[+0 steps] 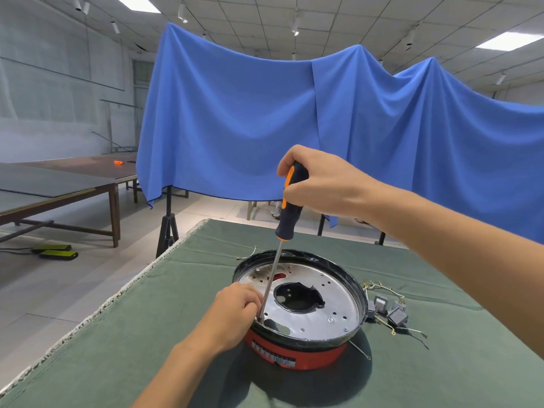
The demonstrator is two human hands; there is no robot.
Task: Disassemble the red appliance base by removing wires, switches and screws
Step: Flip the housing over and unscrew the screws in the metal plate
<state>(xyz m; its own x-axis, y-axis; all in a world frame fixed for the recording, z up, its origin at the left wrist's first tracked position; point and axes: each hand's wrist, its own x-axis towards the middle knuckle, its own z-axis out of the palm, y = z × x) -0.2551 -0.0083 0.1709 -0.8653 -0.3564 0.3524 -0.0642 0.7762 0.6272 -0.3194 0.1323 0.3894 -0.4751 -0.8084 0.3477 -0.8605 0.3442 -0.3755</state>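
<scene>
Both hands — screwdriver (290, 201) over base (297, 350).

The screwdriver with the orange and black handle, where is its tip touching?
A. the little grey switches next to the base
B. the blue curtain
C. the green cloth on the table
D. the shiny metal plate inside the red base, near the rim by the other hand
D: the right hand holds the screwdriver with its tip down on the metal plate of the red appliance base, beside the left hand.

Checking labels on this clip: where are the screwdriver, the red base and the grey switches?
screwdriver (290, 201), head view, on its black handle.
red base (297, 350), head view, on its red side wall.
grey switches (397, 317), head view, on one switch's body.
</scene>
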